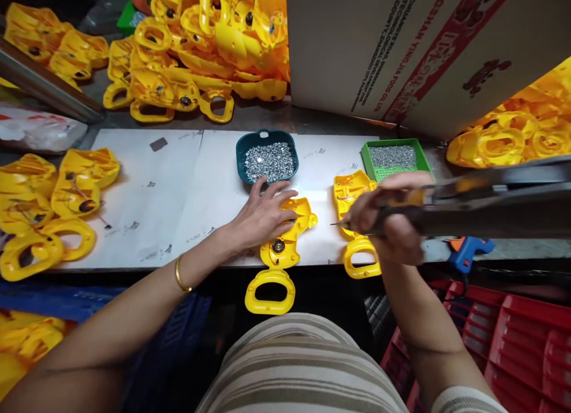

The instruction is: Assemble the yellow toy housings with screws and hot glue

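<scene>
The left hand (pixel 270 213) is lying palm down over a yellow plastic shell (pixel 280 255), with its fingers spreading apart; whether the thumb is pinching the shell, I cannot tell. This shell is resting at the near edge of the white sheet (pixel 178 187), in the middle of the scene. Its long axis is running from near to far, leaning a little to the right at the far end, and its ring-shaped handle (pixel 270 304) is pointing near, sticking out beyond the edge.

The right hand (pixel 397 216) is closing firmly around a dark electric screwdriver (pixel 499 202). The tool is lying along a left-right line, its thin bit (pixel 339 224) pointing left towards the first shell, but staying apart from it. Partly behind this hand, a second yellow shell (pixel 348 190) is also turning its handle to the near side.

Beyond the left hand, a teal tub (pixel 241 157) is holding shiny metal parts (pixel 270 160). A green basket (pixel 386 174) is standing farther right, and a blue-and-orange glue gun (pixel 466 255) is lying near the right forearm.
</scene>
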Available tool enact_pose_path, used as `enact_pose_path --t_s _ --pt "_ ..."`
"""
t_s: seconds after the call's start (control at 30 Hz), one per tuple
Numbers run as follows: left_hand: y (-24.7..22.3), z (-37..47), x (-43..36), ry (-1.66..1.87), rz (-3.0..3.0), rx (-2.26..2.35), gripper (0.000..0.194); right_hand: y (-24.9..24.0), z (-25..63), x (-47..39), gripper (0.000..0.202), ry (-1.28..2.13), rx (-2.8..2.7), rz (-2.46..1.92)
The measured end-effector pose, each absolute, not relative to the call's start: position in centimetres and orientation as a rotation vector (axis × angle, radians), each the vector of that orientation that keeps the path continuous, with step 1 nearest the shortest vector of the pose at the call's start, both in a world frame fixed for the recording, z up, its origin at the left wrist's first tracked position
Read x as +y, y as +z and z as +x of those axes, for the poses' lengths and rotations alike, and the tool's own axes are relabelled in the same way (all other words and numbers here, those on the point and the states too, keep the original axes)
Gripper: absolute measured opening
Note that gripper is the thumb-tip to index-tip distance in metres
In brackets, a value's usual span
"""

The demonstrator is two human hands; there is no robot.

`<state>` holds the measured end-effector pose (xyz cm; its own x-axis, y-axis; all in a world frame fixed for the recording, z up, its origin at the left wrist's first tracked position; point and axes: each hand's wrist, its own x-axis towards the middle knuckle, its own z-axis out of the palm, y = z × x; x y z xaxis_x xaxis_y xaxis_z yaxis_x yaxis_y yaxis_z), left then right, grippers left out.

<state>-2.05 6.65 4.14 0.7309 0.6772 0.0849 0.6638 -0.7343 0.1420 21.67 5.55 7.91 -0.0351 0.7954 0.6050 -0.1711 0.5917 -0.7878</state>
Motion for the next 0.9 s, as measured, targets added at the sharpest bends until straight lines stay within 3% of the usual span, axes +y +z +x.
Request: enact_pose_path --t_s 0.23,0.47,0.67,0.9 --pt "6.0 0.7 9.0 0.566 2.809 1.036 0.024 8.4 28.3 5.6 0.017 0.653 -1.104 -0.68" --pt "7.0 9.1 11.1 -0.046 2.78 1.127 0.034 7.6 29.8 4.9 0.017 0.61 -1.039 -0.692" --pt "7.5 11.0 11.9 -0.269 2.733 1.199 0.017 7.5 31.2 4.8 0.019 0.613 -1.019 -0.651" --pt "5.8 9.9 11.5 0.195 2.749 1.052 0.022 7.2 32.1 5.0 0.021 0.605 -1.019 -0.693"
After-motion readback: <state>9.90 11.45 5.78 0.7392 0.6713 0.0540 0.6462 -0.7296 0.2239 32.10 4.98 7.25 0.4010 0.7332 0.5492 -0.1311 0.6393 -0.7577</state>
